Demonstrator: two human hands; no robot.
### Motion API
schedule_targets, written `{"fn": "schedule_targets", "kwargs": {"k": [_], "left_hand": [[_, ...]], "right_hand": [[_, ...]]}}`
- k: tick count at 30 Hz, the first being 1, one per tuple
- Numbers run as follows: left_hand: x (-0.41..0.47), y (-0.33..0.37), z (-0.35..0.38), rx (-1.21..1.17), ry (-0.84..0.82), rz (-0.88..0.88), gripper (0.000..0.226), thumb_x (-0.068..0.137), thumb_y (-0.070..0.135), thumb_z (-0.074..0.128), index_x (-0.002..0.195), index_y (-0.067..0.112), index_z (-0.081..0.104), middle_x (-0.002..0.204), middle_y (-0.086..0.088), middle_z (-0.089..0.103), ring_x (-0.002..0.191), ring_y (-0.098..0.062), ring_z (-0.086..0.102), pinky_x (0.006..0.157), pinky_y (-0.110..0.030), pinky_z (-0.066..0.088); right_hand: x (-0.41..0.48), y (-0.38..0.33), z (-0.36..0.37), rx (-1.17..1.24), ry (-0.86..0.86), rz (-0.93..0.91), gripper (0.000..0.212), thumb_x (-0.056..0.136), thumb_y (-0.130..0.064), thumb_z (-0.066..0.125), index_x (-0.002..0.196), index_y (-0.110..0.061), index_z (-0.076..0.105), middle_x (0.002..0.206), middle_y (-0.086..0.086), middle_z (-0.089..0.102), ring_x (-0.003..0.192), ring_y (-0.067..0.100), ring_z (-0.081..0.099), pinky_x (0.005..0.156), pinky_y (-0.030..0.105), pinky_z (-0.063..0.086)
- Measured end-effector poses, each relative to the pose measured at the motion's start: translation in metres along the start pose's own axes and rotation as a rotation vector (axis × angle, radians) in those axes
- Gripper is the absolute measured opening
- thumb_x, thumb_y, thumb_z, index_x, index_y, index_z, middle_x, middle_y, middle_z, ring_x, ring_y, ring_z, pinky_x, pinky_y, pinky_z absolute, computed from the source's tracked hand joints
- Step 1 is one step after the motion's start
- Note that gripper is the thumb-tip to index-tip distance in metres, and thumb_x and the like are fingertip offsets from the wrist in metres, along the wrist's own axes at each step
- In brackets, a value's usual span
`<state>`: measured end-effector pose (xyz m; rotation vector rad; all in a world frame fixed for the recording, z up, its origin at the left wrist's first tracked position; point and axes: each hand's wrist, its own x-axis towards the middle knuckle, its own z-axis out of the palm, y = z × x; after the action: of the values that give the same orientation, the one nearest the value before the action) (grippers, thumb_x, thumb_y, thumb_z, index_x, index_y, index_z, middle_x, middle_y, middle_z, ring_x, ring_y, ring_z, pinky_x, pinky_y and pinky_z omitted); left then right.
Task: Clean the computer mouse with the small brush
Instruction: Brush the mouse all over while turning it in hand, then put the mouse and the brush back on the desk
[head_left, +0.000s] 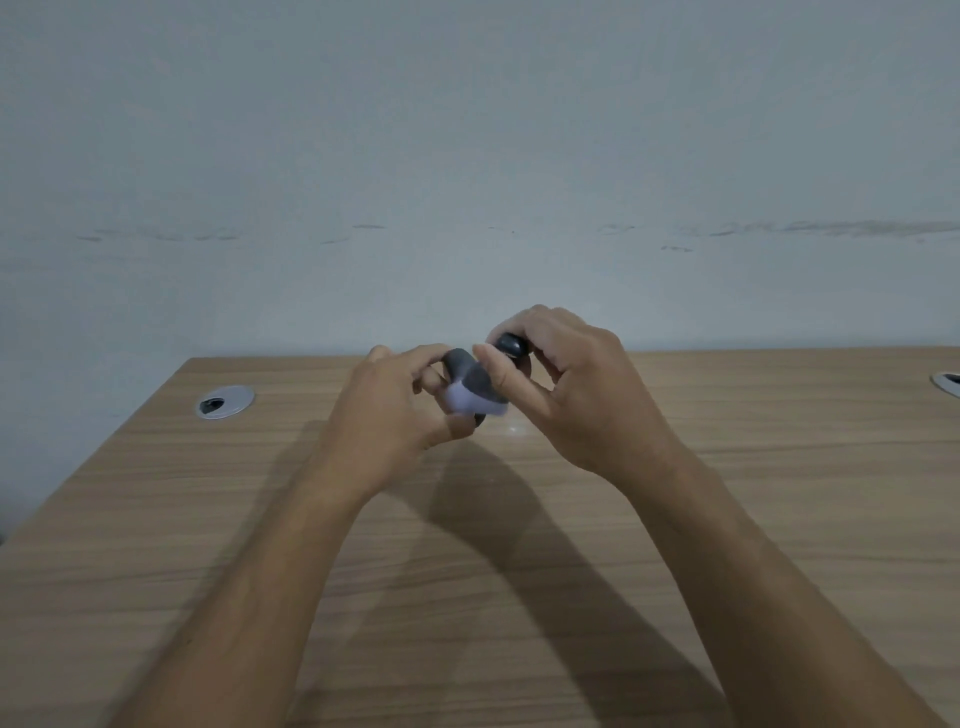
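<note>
Both hands are raised just above the wooden desk (727, 467), near its far edge. My left hand (395, 410) grips a dark grey computer mouse (464, 370) between fingers and thumb. My right hand (571, 384) is closed on the small brush, whose dark handle end (511, 344) sticks out above the thumb. A pale lilac, blurred patch (467, 402) lies against the lower part of the mouse; it looks like the brush's bristles. The fingers hide most of both objects. The two hands almost touch.
A round silver cable grommet (225, 401) sits in the desk at the back left, and another (946, 383) is at the right edge of view. A pale wall (467, 182) stands right behind the desk.
</note>
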<state>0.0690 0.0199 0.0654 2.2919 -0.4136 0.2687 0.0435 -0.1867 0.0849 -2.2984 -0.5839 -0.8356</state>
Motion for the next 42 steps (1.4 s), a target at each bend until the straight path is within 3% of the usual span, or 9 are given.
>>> {"fn": "schedule_targets", "kwargs": {"k": [2, 7, 13, 16, 19, 21, 27, 34, 42], "left_hand": [[-0.001, -0.007, -0.001, -0.059, 0.030, -0.017, 0.035, 0.085, 0.036, 0.089, 0.119, 0.038, 0.078, 0.088, 0.009, 0.080, 0.103, -0.010, 0.062, 0.076, -0.024, 0.041], [0.000, -0.017, 0.003, -0.249, 0.003, -0.090, 0.036, 0.090, 0.030, 0.090, 0.124, 0.034, 0.080, 0.093, 0.035, 0.078, 0.086, 0.017, 0.063, 0.067, 0.002, 0.040], [0.002, -0.020, 0.006, -0.397, 0.012, -0.127, 0.050, 0.088, 0.016, 0.094, 0.132, 0.027, 0.074, 0.108, 0.004, 0.086, 0.063, 0.011, 0.058, 0.060, -0.006, 0.042], [0.001, -0.018, 0.011, -0.357, -0.051, -0.097, 0.055, 0.085, 0.015, 0.095, 0.132, 0.033, 0.072, 0.112, 0.007, 0.087, 0.079, 0.009, 0.064, 0.072, -0.013, 0.045], [0.001, -0.021, 0.017, -0.296, -0.071, -0.098, 0.058, 0.079, 0.032, 0.097, 0.131, 0.040, 0.072, 0.112, 0.009, 0.087, 0.105, -0.012, 0.068, 0.087, -0.033, 0.049], [0.001, -0.022, 0.016, -0.314, -0.036, -0.143, 0.057, 0.074, 0.044, 0.095, 0.127, 0.039, 0.074, 0.108, 0.010, 0.087, 0.105, -0.015, 0.071, 0.089, -0.037, 0.052], [0.006, -0.022, 0.011, -0.591, 0.013, -0.256, 0.026, 0.089, 0.017, 0.093, 0.113, 0.020, 0.083, 0.100, 0.002, 0.091, 0.090, -0.011, 0.082, 0.082, -0.019, 0.060], [0.008, -0.016, 0.007, -0.689, 0.016, -0.304, 0.029, 0.087, 0.026, 0.094, 0.113, 0.017, 0.085, 0.107, 0.000, 0.091, 0.113, -0.015, 0.085, 0.109, -0.031, 0.058], [0.007, -0.017, 0.010, -0.587, 0.028, -0.233, 0.040, 0.085, 0.020, 0.097, 0.119, 0.024, 0.077, 0.099, 0.003, 0.089, 0.090, -0.008, 0.077, 0.090, -0.031, 0.054]], "right_hand": [[-0.001, 0.007, 0.002, -0.040, 0.083, 0.049, 0.022, 0.109, -0.037, 0.063, 0.100, -0.019, 0.072, 0.088, -0.010, 0.068, 0.081, 0.013, 0.058, 0.074, 0.022, 0.044], [-0.003, 0.008, 0.008, 0.035, 0.186, 0.165, 0.022, 0.108, -0.034, 0.066, 0.099, -0.016, 0.074, 0.074, -0.019, 0.056, 0.068, -0.002, 0.053, 0.065, 0.009, 0.034], [-0.009, 0.031, 0.011, -0.018, 0.225, 0.325, 0.026, 0.107, -0.038, 0.065, 0.092, -0.017, 0.071, 0.070, -0.017, 0.056, 0.067, 0.005, 0.053, 0.065, 0.016, 0.032], [-0.010, 0.033, 0.013, 0.009, 0.273, 0.388, 0.026, 0.107, -0.041, 0.065, 0.096, -0.018, 0.072, 0.071, -0.018, 0.056, 0.069, 0.008, 0.052, 0.068, 0.023, 0.034], [-0.006, 0.016, 0.013, 0.081, 0.227, 0.301, 0.023, 0.107, -0.040, 0.066, 0.100, -0.020, 0.074, 0.074, -0.018, 0.059, 0.067, 0.001, 0.053, 0.066, 0.017, 0.035], [-0.004, 0.008, 0.011, 0.119, 0.141, 0.234, 0.023, 0.106, -0.040, 0.066, 0.101, -0.020, 0.075, 0.077, -0.016, 0.061, 0.069, 0.003, 0.056, 0.065, 0.014, 0.037], [-0.008, 0.026, 0.009, 0.009, 0.208, 0.296, 0.027, 0.106, -0.038, 0.066, 0.092, -0.016, 0.072, 0.070, -0.018, 0.053, 0.064, 0.000, 0.048, 0.064, 0.017, 0.031], [-0.004, 0.005, 0.012, 0.108, 0.156, 0.164, 0.020, 0.107, -0.040, 0.067, 0.104, -0.022, 0.076, 0.090, -0.014, 0.070, 0.079, 0.006, 0.058, 0.070, 0.013, 0.040], [-0.012, 0.035, 0.017, -0.064, 0.297, 0.340, 0.025, 0.108, -0.041, 0.063, 0.097, -0.020, 0.070, 0.088, -0.012, 0.067, 0.087, 0.016, 0.060, 0.074, 0.026, 0.042]]}}
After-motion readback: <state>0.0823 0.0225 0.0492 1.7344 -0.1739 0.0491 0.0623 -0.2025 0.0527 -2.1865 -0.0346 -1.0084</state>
